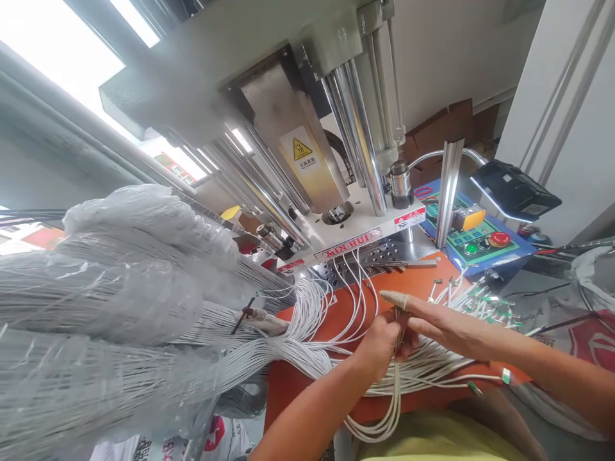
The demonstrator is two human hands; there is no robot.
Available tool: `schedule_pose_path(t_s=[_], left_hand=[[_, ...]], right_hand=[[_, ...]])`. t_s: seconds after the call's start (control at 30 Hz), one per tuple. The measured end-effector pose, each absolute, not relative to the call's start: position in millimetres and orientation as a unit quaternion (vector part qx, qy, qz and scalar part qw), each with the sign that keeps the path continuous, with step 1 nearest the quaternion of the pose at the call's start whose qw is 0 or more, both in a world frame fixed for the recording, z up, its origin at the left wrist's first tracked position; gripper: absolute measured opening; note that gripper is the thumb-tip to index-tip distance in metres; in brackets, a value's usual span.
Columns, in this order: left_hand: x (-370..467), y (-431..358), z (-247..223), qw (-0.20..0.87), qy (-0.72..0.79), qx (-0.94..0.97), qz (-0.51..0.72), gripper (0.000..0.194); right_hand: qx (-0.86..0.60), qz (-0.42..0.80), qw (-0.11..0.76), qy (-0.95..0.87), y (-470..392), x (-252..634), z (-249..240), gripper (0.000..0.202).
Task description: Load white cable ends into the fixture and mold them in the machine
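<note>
My left hand (384,339) is closed around a small bundle of white cables (394,403), which loop down toward the table's front edge. The upper ends of the bundle stick up just above my fist. My right hand (427,320) is against them, its covered fingertip stretched out flat over the top and pointing left. Its lower fingers are partly hidden behind my left hand. Beneath both hands lie more white cables (432,371) on the orange tabletop (298,390). Small green circuit boards (492,299) sit on the cable ends at the right.
A press (348,248) stands ahead, with several white cables running in under its plate. Plastic-wrapped cable bundles (120,294) fill the left side. A blue control panel (485,240) with a red button, a metal post (449,192) and a black lamp (516,189) are at the right.
</note>
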State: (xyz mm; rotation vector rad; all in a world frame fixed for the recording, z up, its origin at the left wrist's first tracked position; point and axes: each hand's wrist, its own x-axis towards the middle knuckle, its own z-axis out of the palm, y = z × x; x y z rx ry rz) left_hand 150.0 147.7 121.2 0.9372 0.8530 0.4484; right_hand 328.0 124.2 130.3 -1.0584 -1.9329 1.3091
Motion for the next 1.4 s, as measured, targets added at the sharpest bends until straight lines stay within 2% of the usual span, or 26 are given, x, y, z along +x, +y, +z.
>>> schedule_pose_path(t_s=[0.13, 0.27, 0.37, 0.6, 0.67, 0.77, 0.9, 1.13, 1.3, 1.4], left_hand=[[154, 159, 114, 0.754, 0.42, 0.441, 0.246, 0.043], [151, 172, 104, 0.723, 0.448, 0.449, 0.272, 0.047], [147, 181, 98, 0.722, 0.451, 0.451, 0.268, 0.047], [151, 190, 94, 0.706, 0.469, 0.474, 0.237, 0.038], [152, 191, 95, 0.698, 0.484, 0.477, 0.226, 0.038], [154, 194, 97, 0.695, 0.489, 0.486, 0.206, 0.041], [156, 199, 103, 0.725, 0.485, 0.446, 0.201, 0.028], [168, 192, 100, 0.745, 0.481, 0.425, 0.183, 0.016], [172, 188, 97, 0.748, 0.482, 0.423, 0.172, 0.015], [173, 188, 97, 0.738, 0.497, 0.422, 0.175, 0.019]], right_hand=[[-0.511, 0.259, 0.321, -0.754, 151, 353, 108, 0.05], [-0.52, 0.076, 0.184, -0.831, 157, 382, 74, 0.032], [-0.517, 0.041, 0.122, -0.846, 144, 388, 66, 0.021], [-0.582, -0.049, 0.125, -0.802, 192, 379, 82, 0.017], [-0.557, -0.038, 0.112, -0.822, 217, 372, 80, 0.022], [-0.535, 0.001, 0.081, -0.841, 238, 362, 77, 0.021], [-0.553, 0.034, 0.054, -0.831, 227, 358, 85, 0.016], [-0.626, 0.37, 0.065, -0.684, 178, 349, 115, 0.012], [-0.636, 0.388, 0.093, -0.661, 164, 337, 110, 0.006], [-0.64, 0.352, 0.107, -0.674, 163, 336, 101, 0.004]])
